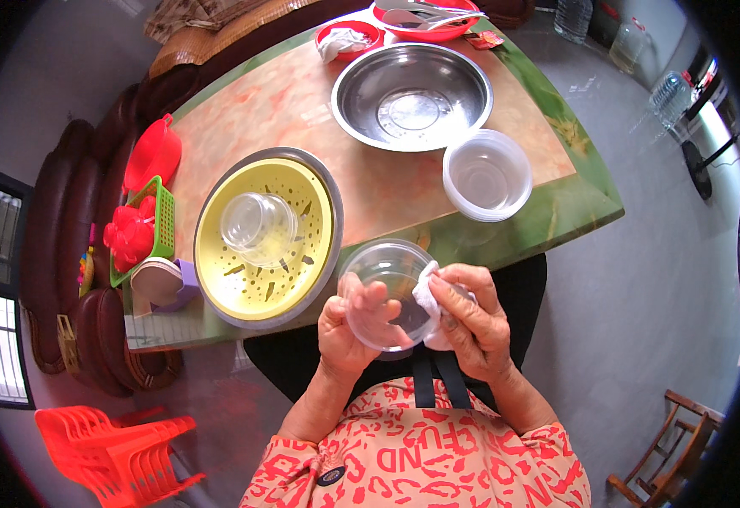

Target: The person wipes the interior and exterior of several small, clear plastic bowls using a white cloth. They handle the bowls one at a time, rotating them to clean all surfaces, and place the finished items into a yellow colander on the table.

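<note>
i'd say i'm mid-wipe: my left hand (354, 326) cups the clear plastic bowl (389, 292) at the table (302, 102) edge while my right hand (471, 317) pinches a white cloth (429, 298) against its rim, so next calls for turning it steadily.

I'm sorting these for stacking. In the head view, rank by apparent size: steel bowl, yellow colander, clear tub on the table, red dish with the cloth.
1-2. Steel bowl and yellow colander: look alike, colander nearer the camera, so unsure.
3. Clear tub.
4. Red dish, though farthest away.
</note>
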Tool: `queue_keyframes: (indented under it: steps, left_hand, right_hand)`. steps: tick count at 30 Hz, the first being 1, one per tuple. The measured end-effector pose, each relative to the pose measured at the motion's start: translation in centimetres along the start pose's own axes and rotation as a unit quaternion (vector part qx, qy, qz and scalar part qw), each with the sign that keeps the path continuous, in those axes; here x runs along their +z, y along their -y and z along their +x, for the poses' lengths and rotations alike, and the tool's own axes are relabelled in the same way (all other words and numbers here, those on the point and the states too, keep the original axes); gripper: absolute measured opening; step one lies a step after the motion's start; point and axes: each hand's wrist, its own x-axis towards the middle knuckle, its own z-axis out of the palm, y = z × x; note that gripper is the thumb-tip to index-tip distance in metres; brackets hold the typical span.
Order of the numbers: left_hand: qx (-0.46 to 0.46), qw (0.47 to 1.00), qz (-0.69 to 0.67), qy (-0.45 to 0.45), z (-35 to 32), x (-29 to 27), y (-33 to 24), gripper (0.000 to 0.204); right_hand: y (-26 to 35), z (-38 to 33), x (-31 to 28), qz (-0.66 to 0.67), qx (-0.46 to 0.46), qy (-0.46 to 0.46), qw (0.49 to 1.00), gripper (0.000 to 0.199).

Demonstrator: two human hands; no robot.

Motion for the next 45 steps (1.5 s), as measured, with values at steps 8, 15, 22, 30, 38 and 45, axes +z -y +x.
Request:
queue_keyframes:
  steps: [8,15,22,30,38,45]
  left_hand:
    - [0.013,0.991,0.123,-0.052,0.5,1.4,0.6,0.012]
    - [0.101,0.947,0.264,-0.153,1.8,1.9,1.2,0.010]
    - [0.107,0.891,0.411,-0.159,2.2,2.0,2.4,0.022]
    - [0.077,0.913,0.382,-0.118,1.2,0.4,2.4,0.034]
    - [0.115,0.924,0.346,-0.118,2.6,0.8,2.0,0.037]
    - [0.079,0.959,0.243,-0.125,2.5,1.4,1.6,0.037]
  right_hand:
    - [0.6,3.7,0.1,-0.237,-0.112,0.050,0.964,0.046]
    - [0.5,0.7,1.5,-0.226,-0.130,0.083,0.962,0.048]
    - [1.3,0.4,1.9,-0.240,-0.186,0.078,0.950,0.044]
    - [-0.4,4.5,2.4,-0.326,-0.115,0.021,0.938,0.036]
    - [-1.5,1.3,3.2,-0.346,-0.205,0.033,0.915,0.040]
    - [-2.3,-1.2,2.4,-0.217,-0.165,-0.012,0.962,0.035]
